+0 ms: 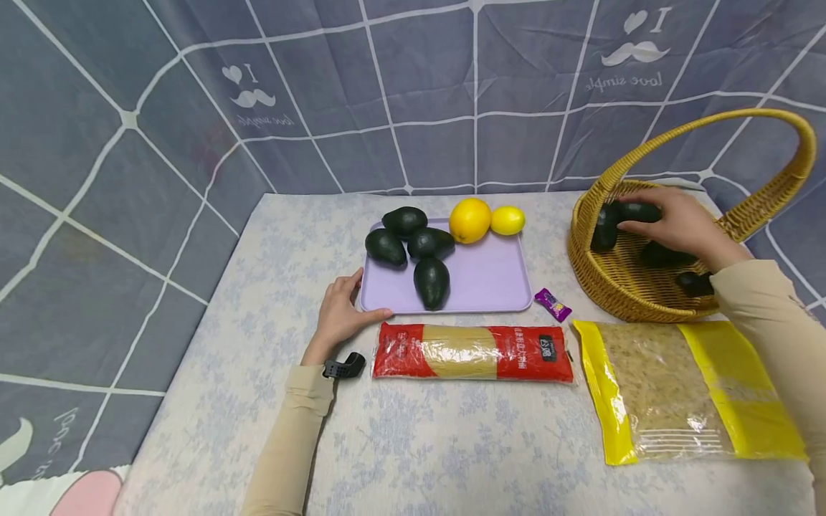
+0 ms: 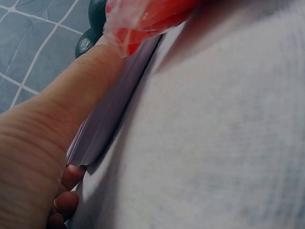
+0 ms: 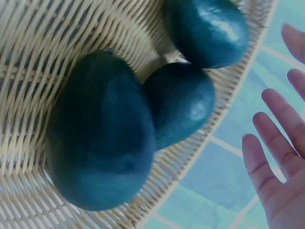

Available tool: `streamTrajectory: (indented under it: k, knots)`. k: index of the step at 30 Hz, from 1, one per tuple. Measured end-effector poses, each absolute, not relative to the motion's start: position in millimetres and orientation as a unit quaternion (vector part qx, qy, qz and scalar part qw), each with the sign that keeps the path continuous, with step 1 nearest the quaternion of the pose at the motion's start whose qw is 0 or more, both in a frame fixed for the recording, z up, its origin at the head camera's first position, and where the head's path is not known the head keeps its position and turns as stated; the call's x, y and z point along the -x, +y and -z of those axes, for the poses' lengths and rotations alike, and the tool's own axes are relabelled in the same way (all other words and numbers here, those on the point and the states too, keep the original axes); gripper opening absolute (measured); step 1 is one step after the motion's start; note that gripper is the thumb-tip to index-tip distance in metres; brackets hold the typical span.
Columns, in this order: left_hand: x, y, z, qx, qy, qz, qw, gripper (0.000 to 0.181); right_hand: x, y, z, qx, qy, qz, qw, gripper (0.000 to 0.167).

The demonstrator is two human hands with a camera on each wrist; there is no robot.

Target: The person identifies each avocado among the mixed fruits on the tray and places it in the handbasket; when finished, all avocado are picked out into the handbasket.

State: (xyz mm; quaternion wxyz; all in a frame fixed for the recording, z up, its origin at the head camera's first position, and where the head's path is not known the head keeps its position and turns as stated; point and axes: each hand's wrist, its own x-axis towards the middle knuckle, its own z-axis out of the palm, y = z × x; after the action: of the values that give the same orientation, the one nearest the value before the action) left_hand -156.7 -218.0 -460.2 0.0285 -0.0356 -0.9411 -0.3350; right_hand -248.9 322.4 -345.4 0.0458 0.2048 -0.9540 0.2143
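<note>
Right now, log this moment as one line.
left hand: touching lilac rectangular tray at corner | right hand: open over dark-green oval avocados in golden woven basket | on tray: four more avocados

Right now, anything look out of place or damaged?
No visible spill or damage. The small purple shiny packet lies loose between the lilac rectangular tray and golden-brown wicker basket, outside both, so it looks stray. Lettering on the blue-grey gridded cloth backdrop reads mirrored.

Your right hand (image 1: 677, 218) partly hides an avocado (image 1: 640, 212) near the far rim of the basket (image 1: 595, 283); your sleeve (image 1: 768, 315), the yellow bag (image 1: 665, 387).
</note>
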Motion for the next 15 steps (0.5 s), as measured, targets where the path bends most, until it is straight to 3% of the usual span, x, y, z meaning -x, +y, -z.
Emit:
streamTrajectory:
  k: [6, 15]
  knots:
    - [157.5, -218.6, 459.8, 0.033, -0.943, 0.329, 0.029, 0.108, 217.8, 317.8, 338.5, -0.210, -0.939, -0.229, 0.144, 0.034]
    - [158.2, -217.8, 460.2, 0.040, -0.941, 0.334, 0.034, 0.108, 181.0, 301.7, 324.6, -0.215, -0.857, -0.324, 0.337, 0.024]
